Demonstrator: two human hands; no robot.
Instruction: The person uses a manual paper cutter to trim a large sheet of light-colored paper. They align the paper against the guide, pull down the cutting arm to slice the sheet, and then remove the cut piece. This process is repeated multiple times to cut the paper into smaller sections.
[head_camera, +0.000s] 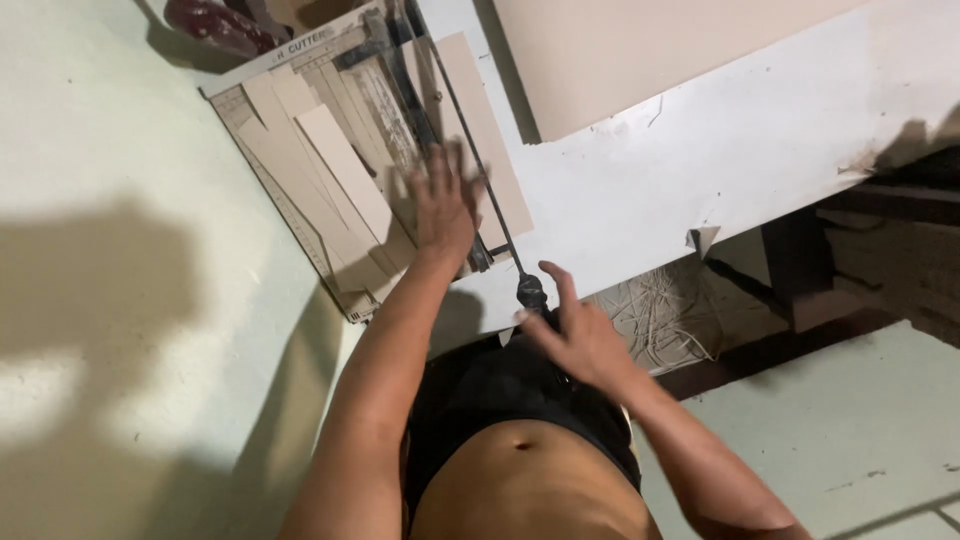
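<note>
pressing beige card strips (345, 170), left hand (443, 212) fingers spread flat; right hand (578, 340) fingers loosely open by black cutter handle (530, 292).

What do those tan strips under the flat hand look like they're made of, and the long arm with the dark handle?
The tan strips look like thin card or stiff paper: matte, flat, with clean straight edges. The cutter arm seems to be metal, being thin, dark and rigid, though blur hides its finish. Its handle by the right hand looks like black plastic or rubber. The left hand presses flat on the strips.
</note>
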